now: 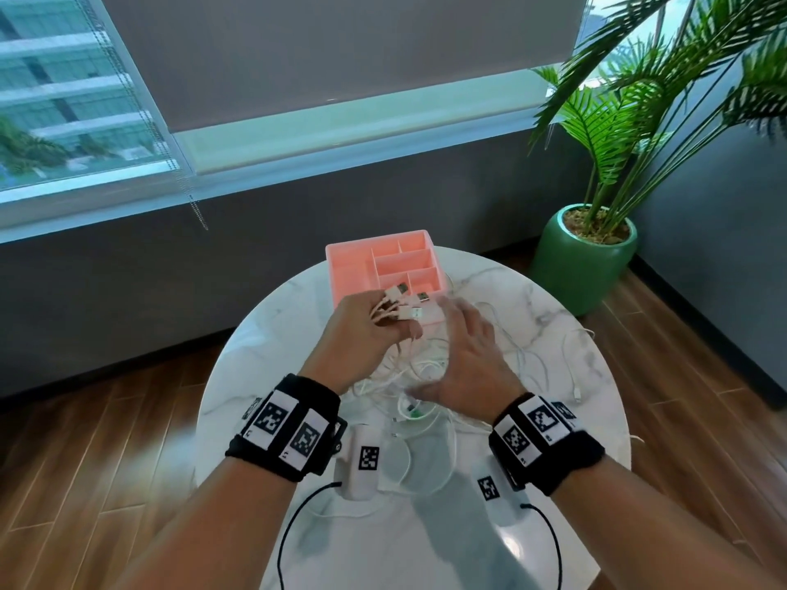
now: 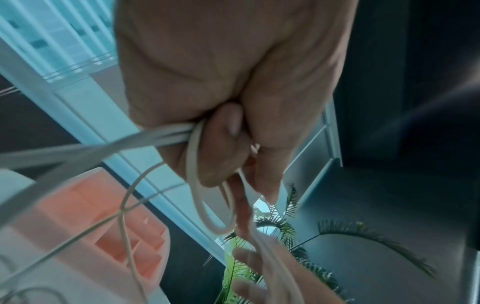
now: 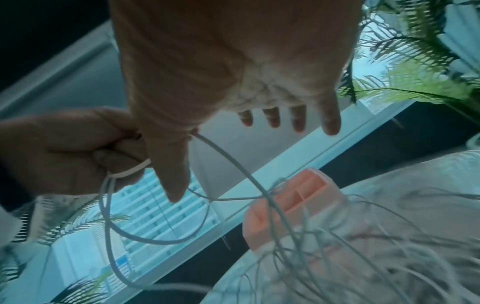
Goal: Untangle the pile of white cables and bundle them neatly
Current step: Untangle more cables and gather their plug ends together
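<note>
Both forearms are reaching forward over the worktop [image 1: 264,359], each wrist wearing a black band with square black-and-white markers. The left hand [image 1: 362,330] is hovering above the worktop's middle, its fingers [image 2: 226,131] curling tight around several white cables [image 1: 398,310] and pinching them near their plug ends. The right hand [image 1: 464,355] is hanging just beside it, palm down, fingers [image 3: 330,115] spreading straight and gripping nothing.
</note>
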